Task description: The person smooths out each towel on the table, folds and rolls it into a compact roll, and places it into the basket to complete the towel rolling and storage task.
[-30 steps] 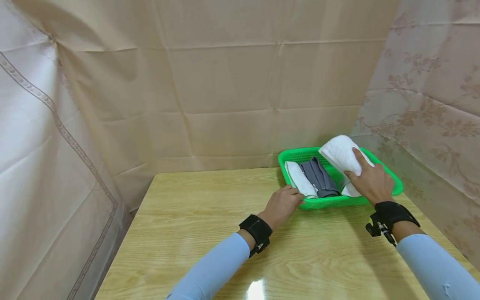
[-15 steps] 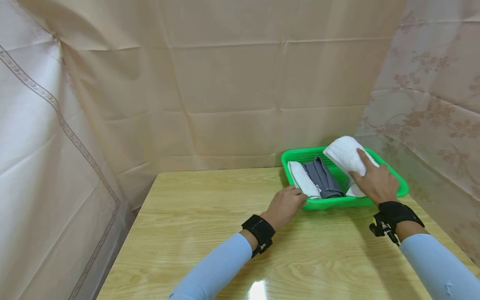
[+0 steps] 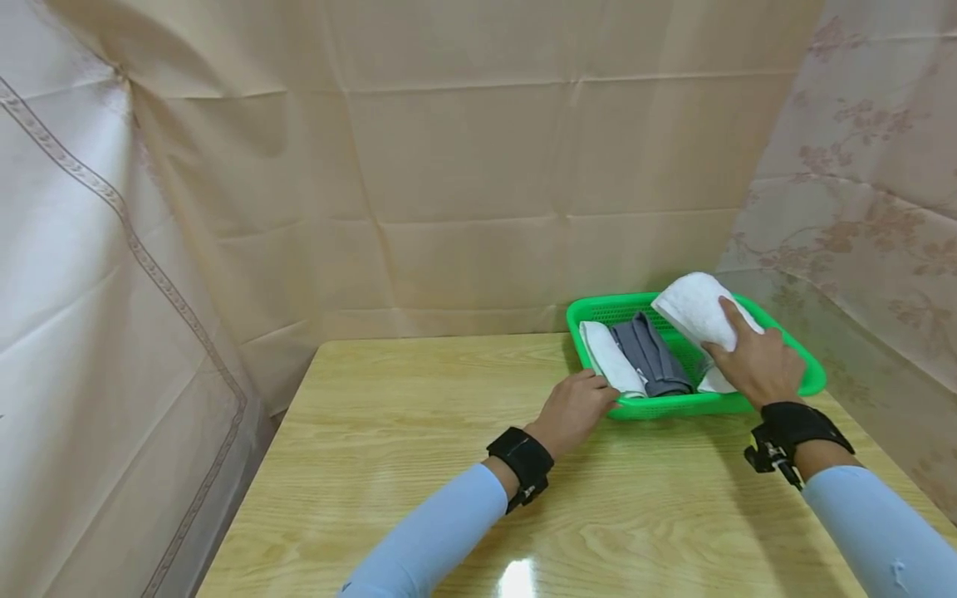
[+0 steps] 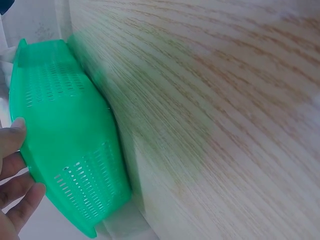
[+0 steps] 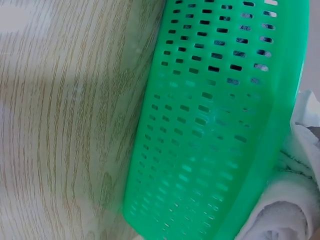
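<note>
A green plastic basket (image 3: 688, 404) with slotted walls stands at the table's back right. My left hand (image 3: 574, 409) holds the rim at its near left corner; in the left wrist view, its fingertips (image 4: 34, 195) meet the rim's edge. My right hand (image 3: 763, 365) grips a rolled white towel (image 3: 691, 307), thumb on one side and fingers on the other, tilted over the basket's right part. Inside the basket lie another white rolled cloth (image 3: 609, 357) on the left and a dark grey folded cloth (image 3: 650, 357) beside it. The right wrist view shows white towel layers (image 5: 285, 215) past the rim.
The basket stands on a light wood-grain table (image 3: 419, 415). A beige cloth (image 3: 449, 166) hangs behind it, a floral cloth (image 3: 875, 183) rises close on the right, and a white cloth (image 3: 90, 332) with a patterned band hangs at the left.
The head view drifts slightly, so the table, basket and hands all appear a little farther right. Both hands keep their holds, and the white towel stays over the basket.
</note>
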The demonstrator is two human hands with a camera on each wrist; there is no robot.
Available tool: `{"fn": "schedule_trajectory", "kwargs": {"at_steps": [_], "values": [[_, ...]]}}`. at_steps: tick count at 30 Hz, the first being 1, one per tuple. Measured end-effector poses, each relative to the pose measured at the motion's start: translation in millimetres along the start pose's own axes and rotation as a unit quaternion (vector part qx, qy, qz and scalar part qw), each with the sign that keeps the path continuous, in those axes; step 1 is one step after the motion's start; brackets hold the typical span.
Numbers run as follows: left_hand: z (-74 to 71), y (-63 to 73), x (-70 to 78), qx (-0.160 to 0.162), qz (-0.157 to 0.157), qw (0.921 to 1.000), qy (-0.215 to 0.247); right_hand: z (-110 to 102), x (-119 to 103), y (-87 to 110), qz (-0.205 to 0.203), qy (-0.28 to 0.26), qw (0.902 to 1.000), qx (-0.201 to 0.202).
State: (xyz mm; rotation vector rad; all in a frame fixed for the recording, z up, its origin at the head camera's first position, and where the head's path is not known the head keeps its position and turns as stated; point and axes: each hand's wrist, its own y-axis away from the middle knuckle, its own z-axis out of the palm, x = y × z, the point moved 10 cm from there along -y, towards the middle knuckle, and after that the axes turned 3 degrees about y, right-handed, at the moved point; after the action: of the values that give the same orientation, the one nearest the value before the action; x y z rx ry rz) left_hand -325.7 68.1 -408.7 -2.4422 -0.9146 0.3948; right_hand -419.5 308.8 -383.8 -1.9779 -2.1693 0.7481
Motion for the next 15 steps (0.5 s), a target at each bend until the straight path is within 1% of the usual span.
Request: {"fn": "schedule_trajectory", "kwargs": {"at_steps": [4,15], "values": [[-1.2,-0.9,0.8,0.003,0.003,1.0,0.0,1.2,0.5,-1.0,-0.005,-0.001,1.0,-0.005],[-2.6,-0.8,1.0,0.001,0.0,1.0,0.002,4.5,-3.0,-3.2,-0.021,-0.009,0.9997,0.004]]}}
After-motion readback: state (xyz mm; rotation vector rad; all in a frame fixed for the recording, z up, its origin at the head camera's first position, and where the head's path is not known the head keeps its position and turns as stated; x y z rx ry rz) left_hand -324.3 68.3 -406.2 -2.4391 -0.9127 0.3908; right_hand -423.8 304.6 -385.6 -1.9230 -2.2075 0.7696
